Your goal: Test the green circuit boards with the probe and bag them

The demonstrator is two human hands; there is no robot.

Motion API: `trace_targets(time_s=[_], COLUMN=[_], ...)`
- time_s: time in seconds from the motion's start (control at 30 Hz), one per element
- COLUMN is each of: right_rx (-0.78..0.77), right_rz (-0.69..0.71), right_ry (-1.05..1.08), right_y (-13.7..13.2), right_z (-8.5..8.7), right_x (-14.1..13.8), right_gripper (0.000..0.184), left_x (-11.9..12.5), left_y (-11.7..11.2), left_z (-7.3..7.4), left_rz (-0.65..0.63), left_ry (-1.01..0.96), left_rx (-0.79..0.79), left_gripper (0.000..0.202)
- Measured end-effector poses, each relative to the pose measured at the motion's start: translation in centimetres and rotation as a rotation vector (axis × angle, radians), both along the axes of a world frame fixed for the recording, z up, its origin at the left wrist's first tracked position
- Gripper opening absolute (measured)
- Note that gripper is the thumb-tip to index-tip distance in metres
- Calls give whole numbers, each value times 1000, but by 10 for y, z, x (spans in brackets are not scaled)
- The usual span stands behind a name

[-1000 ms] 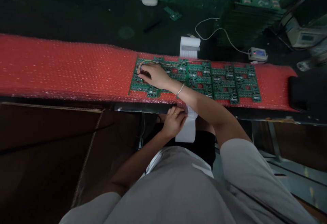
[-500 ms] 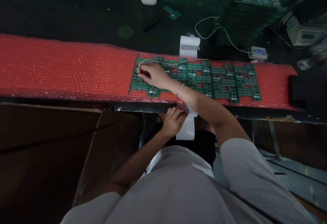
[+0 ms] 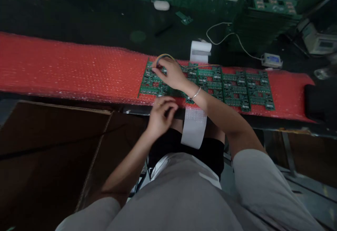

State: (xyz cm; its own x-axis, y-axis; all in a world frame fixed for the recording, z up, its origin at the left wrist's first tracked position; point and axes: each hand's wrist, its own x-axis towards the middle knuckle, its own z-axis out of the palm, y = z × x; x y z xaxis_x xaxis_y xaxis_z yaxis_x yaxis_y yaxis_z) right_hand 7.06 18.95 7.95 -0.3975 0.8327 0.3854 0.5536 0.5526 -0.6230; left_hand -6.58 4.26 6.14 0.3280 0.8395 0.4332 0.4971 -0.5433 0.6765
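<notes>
My right hand (image 3: 171, 73) is over the leftmost of several green circuit boards (image 3: 235, 88). Its fingers pinch a thin wire lead (image 3: 165, 55), yellow and dark, that loops above the knuckles and trails right across the boards. The wire's tip is hidden by the fingers. At the front edge of the red bubble wrap (image 3: 79, 69), my left hand (image 3: 161, 116) is curled, thumb and fingertips close together. Whatever it may pinch is too small to make out. To its right a white paper strip (image 3: 195, 129) hangs over the table edge.
Behind the boards lies a white paper roll (image 3: 201, 46). A small meter (image 3: 271, 60) with a white cable is at right, near a stack of boards (image 3: 273, 4). A black object (image 3: 317, 99) sits at the wrap's right end. A cardboard box (image 3: 52, 146) stands at lower left.
My left hand has left the paper strip and moved left and up to the bubble wrap's front edge. The right hand has shifted slightly, still pinching the wire. The camera view has shifted too.
</notes>
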Motion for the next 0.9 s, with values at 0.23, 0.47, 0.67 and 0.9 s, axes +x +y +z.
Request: trace_targets(time_s=[0.23, 0.47, 0.67, 0.9], right_rx=[-57, -29, -36, -35], right_rz=[-124, -110, -107, -125], right_ry=[190, 210, 209, 192], right_y=[8, 3, 3, 2], right_z=[-22, -24, -25, -24], right_x=[18, 14, 14, 14], right_gripper=[10, 12, 12, 11], left_x=[-74, -45, -35, -27], left_y=[131, 149, 148, 144], left_z=[11, -7, -15, -7], left_rz=[385, 590, 669, 709], left_ry=[90, 128, 86, 158], left_rx=[-166, -252, -174, -188], left_gripper=[10, 14, 9, 6])
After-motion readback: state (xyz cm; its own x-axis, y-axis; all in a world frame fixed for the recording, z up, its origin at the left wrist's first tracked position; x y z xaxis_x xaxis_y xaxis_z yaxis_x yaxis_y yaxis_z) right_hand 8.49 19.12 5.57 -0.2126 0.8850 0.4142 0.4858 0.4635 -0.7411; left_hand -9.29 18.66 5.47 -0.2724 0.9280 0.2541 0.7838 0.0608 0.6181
